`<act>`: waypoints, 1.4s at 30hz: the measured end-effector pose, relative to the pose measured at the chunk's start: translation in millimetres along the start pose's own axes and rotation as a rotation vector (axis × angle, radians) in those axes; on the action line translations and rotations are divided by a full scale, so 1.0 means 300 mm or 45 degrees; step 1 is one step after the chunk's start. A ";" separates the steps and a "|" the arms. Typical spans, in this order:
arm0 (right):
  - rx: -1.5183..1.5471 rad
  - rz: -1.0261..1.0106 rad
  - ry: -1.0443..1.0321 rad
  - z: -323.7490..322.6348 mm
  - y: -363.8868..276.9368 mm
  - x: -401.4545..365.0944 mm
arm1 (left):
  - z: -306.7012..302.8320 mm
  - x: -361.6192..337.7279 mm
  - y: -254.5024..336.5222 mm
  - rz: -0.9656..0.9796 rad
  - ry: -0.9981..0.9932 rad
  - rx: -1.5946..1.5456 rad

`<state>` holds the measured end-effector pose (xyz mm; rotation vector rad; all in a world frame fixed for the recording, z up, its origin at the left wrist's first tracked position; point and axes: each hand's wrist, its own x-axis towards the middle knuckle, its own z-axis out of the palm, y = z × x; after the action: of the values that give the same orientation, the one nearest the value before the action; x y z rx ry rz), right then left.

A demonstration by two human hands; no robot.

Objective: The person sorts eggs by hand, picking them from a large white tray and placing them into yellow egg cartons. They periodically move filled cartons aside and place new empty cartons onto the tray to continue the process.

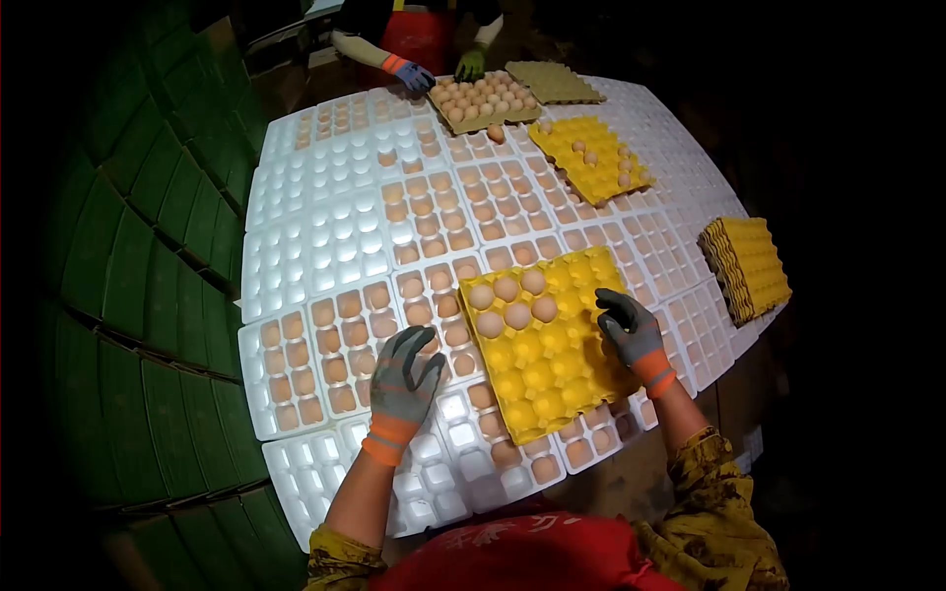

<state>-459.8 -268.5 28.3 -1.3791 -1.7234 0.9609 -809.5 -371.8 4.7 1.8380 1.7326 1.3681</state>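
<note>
In front of me a yellow egg tray (537, 379) lies tilted on white foam trays (429, 473), with several eggs (517, 315) in its upper left part. My left hand (404, 379), in a grey glove with an orange cuff, hovers left of the yellow tray, its fingers apart and nothing in it. At the tray's right side my right hand (631, 335), gloved the same way, has curved, parted fingers above the cups and holds nothing. Brown eggs (345, 335) fill many foam cups around the yellow tray.
Across the table a co-worker's gloved hands (471, 67) touch a full egg tray (483, 103). Another yellow tray (591, 158) holds several eggs. Stacked yellow trays (746, 268) stand at the right edge. Green crates (148, 394) line the left side.
</note>
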 end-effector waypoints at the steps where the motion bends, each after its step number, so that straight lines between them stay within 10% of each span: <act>1: -0.052 0.032 -0.087 -0.012 -0.007 0.011 | 0.051 0.039 0.062 0.031 -0.083 0.039; 10: -0.829 -0.533 -0.536 0.159 0.080 0.176 | 0.390 0.147 0.112 0.068 -0.559 1.120; 12: -0.334 -0.522 -0.342 0.120 0.085 0.169 | 0.330 0.155 0.098 -0.102 -0.512 0.644; 14: 0.914 0.016 -0.323 0.137 0.175 0.206 | 0.291 0.134 0.038 -0.431 -0.215 -0.247; 17: 1.184 0.220 -0.459 0.062 0.171 0.312 | 0.270 0.128 -0.025 -0.759 -0.033 -0.861; 20: -0.259 -0.553 -0.423 0.115 0.072 0.372 | 0.321 0.192 0.172 -0.158 -0.395 0.235; 24: -0.891 -0.486 -0.699 0.222 0.069 0.420 | 0.414 0.212 0.198 0.050 -0.771 0.833; 26: -0.286 -0.490 -0.438 0.167 0.109 0.396 | 0.402 0.217 0.169 -0.109 -0.697 0.635; 28: 0.979 0.218 -0.589 0.102 0.130 0.399 | 0.366 0.156 0.058 -0.333 -0.344 -0.196; 30: 1.431 0.249 -0.614 0.041 0.062 0.374 | 0.252 0.146 0.042 -0.822 -0.123 -1.190; 32: 1.089 0.209 -0.770 0.059 0.072 0.415 | 0.174 0.161 0.080 -0.808 0.045 -1.517; 35: -0.341 -0.718 -0.622 0.198 -0.012 0.442 | 0.150 0.246 0.027 -0.957 -0.209 -0.734; 36: -0.664 -0.697 -0.623 0.233 -0.057 0.422 | 0.204 0.240 -0.062 -0.401 -0.233 0.084; 38: -1.304 -0.663 -0.605 0.324 -0.125 0.394 | 0.257 0.297 0.026 -0.396 -0.471 0.626; 42: -1.076 -0.512 -0.511 0.333 -0.156 0.388 | 0.363 0.332 -0.029 -0.299 -0.579 0.900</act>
<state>-588.2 -172.6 32.7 -1.2614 -2.7748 0.2715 -748.4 -238.5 -14.3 1.9526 2.2179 0.2034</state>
